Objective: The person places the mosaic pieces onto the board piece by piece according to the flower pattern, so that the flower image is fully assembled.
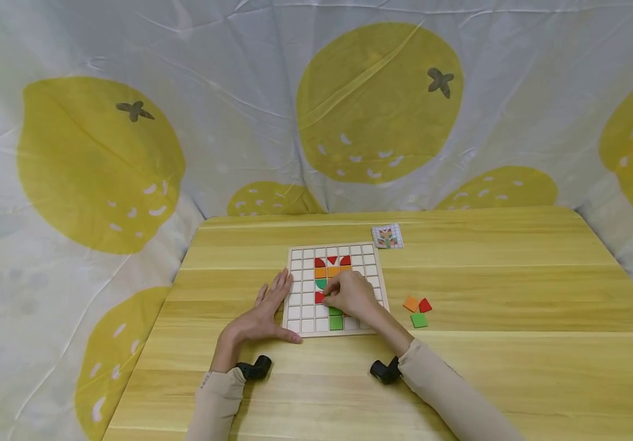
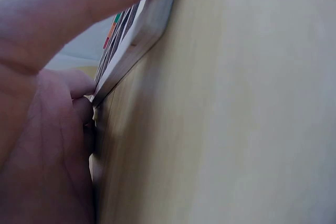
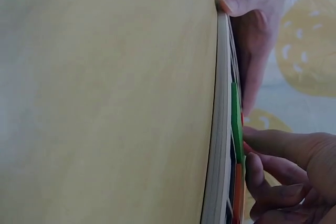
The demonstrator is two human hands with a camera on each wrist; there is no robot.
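A white gridded wooden board [image 1: 299,309] lies on the table, with red, orange and green flat tiles set in its squares. My left hand [image 1: 263,312] lies spread along the board's left side, its thumb at the near left corner and fingertips at the left edge. Over the board's middle, my right hand [image 1: 352,296] pinches a small red tile [image 3: 247,147] between thumb and index finger; most of that tile is hidden. Beside these fingertips lies a red tile [image 1: 319,297]. Green tiles [image 1: 336,322] run down to the near edge, below orange ones [image 1: 320,272].
Right of the board, an orange tile [image 1: 411,304], a red tile [image 1: 425,305] and a green tile [image 1: 418,320] lie loose. Behind the board's far right corner is a small pattern card [image 1: 387,236]. A lemon-print cloth [image 1: 228,122] hangs behind the table.
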